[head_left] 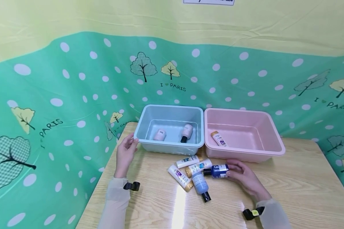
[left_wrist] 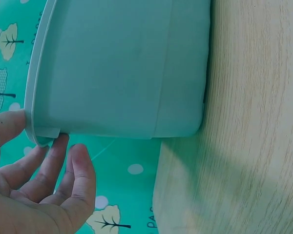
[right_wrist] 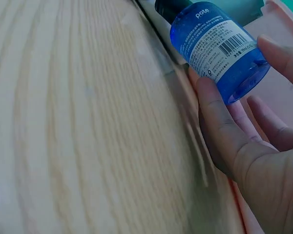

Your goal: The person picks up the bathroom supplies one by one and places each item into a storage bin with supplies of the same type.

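Head view: the right hand [head_left: 244, 178] pinches a sideways deep-blue bottle [head_left: 218, 171], black-capped, white-labelled; the left hand [head_left: 127, 153] holds the light-blue tub's rim [head_left: 167, 142].

Curtained workspace: printed cloth [head_left: 232, 70], wooden table [head_left: 298, 178]

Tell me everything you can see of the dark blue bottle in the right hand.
The bottle is round-bodied, glossy, see-through blue, like plastic or glass, with a black cap in place. Its white label bears small print and a barcode; "pote" shows in white nearer the cap. It is held roughly on its side, cap toward the person's left, in front of the pink box. The right hand pinches it near the base. Whether it touches the table is unclear.
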`<state>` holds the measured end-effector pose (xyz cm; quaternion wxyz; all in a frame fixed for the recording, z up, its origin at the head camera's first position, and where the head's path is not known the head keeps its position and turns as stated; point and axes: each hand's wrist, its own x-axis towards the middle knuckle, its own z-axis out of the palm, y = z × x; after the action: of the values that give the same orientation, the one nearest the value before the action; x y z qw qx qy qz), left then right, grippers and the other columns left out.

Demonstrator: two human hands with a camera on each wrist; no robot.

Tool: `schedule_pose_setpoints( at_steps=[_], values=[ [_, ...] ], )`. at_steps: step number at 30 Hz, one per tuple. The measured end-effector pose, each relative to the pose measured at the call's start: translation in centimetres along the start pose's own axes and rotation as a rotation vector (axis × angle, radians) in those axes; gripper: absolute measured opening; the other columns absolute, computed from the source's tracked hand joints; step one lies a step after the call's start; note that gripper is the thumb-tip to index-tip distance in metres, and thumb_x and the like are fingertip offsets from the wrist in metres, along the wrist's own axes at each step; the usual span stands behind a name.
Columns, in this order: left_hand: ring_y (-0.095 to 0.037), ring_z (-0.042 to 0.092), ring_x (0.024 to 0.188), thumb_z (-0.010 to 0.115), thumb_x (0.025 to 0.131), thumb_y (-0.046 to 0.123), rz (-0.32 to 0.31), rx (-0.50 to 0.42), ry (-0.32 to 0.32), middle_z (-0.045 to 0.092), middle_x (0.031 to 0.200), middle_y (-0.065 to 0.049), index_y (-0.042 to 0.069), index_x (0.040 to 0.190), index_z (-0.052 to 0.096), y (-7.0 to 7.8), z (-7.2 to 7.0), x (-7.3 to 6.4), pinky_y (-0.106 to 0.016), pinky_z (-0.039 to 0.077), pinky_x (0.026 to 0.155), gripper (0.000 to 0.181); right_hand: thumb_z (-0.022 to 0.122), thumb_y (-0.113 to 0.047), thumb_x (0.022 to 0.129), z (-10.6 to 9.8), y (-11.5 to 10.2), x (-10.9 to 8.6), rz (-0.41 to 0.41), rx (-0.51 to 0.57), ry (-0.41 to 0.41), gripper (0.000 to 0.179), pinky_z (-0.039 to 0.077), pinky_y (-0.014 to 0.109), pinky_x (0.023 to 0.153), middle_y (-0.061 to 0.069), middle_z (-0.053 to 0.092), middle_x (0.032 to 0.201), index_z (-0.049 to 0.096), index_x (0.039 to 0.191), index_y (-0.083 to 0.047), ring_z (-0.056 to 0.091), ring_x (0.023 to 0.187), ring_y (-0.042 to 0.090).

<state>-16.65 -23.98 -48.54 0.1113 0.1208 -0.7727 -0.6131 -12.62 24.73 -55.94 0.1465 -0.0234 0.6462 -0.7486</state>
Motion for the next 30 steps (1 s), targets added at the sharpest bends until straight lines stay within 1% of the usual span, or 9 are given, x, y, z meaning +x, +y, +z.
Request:
schedule_pose_setpoints(
  at_steps=[3, 7, 11, 15, 18, 21, 25, 30],
  values=[
    [-0.021, 0.061, 0.110, 0.064, 0.100, 0.035, 0.004, -0.005, 0.004, 0.064, 0.125, -0.012, 0.013, 0.142, 0.056, 0.0, 0.0, 0.0, -0.021, 0.056, 0.078, 0.048, 0.069, 0.011, 0.086, 0.3, -0.3, -0.3, 0.010, 0.009, 0.006, 0.065, 0.054, 0.038, 0.093, 0.012, 0.060, 0.125, 0.034, 0.141, 0.016, 0.065, 0.107, 0.021],
    [-0.022, 0.061, 0.108, 0.064, 0.100, 0.034, 0.011, -0.007, 0.005, 0.064, 0.124, -0.013, 0.012, 0.142, 0.056, 0.0, 0.0, 0.1, -0.021, 0.056, 0.077, 0.048, 0.071, 0.008, 0.086, 1.1, -1.4, -0.7, 0.002, -0.038, 0.021, 0.065, 0.056, 0.038, 0.091, 0.015, 0.059, 0.124, 0.037, 0.141, 0.014, 0.066, 0.103, 0.022],
    [-0.021, 0.061, 0.108, 0.064, 0.100, 0.035, 0.015, -0.005, 0.006, 0.064, 0.124, -0.012, 0.012, 0.142, 0.056, -0.1, -0.1, 0.1, -0.021, 0.056, 0.077, 0.048, 0.070, 0.008, 0.087, 2.0, -2.9, -1.4, -0.053, -0.078, 0.003, 0.063, 0.057, 0.039, 0.088, 0.015, 0.058, 0.125, 0.038, 0.141, 0.013, 0.067, 0.101, 0.023],
    [-0.021, 0.061, 0.108, 0.064, 0.099, 0.036, 0.015, -0.003, 0.005, 0.064, 0.125, -0.012, 0.013, 0.142, 0.056, -0.3, -0.2, 0.0, -0.021, 0.056, 0.077, 0.049, 0.068, 0.011, 0.087, 2.7, -4.4, -2.0, -0.130, -0.060, -0.043, 0.060, 0.056, 0.039, 0.088, 0.010, 0.060, 0.124, 0.039, 0.140, 0.013, 0.068, 0.101, 0.024],
    [-0.021, 0.061, 0.108, 0.064, 0.099, 0.037, 0.013, -0.005, 0.005, 0.064, 0.125, -0.012, 0.013, 0.142, 0.056, -0.3, -0.2, 0.0, -0.021, 0.056, 0.077, 0.049, 0.066, 0.014, 0.088, 3.2, -5.4, -2.3, -0.173, -0.053, -0.065, 0.057, 0.057, 0.038, 0.088, 0.008, 0.061, 0.124, 0.040, 0.139, 0.012, 0.068, 0.102, 0.024],
    [-0.021, 0.061, 0.108, 0.064, 0.099, 0.037, 0.013, -0.010, 0.003, 0.064, 0.125, -0.013, 0.013, 0.142, 0.056, -0.3, -0.2, 0.1, -0.021, 0.056, 0.077, 0.050, 0.066, 0.013, 0.088, 3.9, -6.6, -2.4, -0.186, -0.065, -0.050, 0.057, 0.057, 0.038, 0.087, 0.008, 0.061, 0.124, 0.041, 0.139, 0.012, 0.068, 0.103, 0.023],
    [-0.022, 0.061, 0.108, 0.064, 0.099, 0.036, 0.014, -0.014, 0.006, 0.064, 0.125, -0.012, 0.013, 0.142, 0.056, -0.2, -0.2, 0.1, -0.021, 0.056, 0.077, 0.049, 0.068, 0.009, 0.089, 4.9, -8.5, -2.0, -0.205, -0.089, -0.022, 0.056, 0.057, 0.036, 0.088, 0.009, 0.060, 0.125, 0.044, 0.139, 0.008, 0.066, 0.105, 0.021],
    [-0.022, 0.061, 0.109, 0.065, 0.099, 0.035, 0.002, -0.020, 0.002, 0.063, 0.125, -0.012, 0.013, 0.142, 0.056, 0.0, 0.0, 0.0, -0.021, 0.056, 0.078, 0.048, 0.065, 0.009, 0.092, 6.1, -11.2, -0.5, -0.241, -0.016, -0.042, 0.053, 0.056, 0.033, 0.089, 0.011, 0.059, 0.127, 0.044, 0.141, 0.005, 0.065, 0.106, 0.021]
  ],
)
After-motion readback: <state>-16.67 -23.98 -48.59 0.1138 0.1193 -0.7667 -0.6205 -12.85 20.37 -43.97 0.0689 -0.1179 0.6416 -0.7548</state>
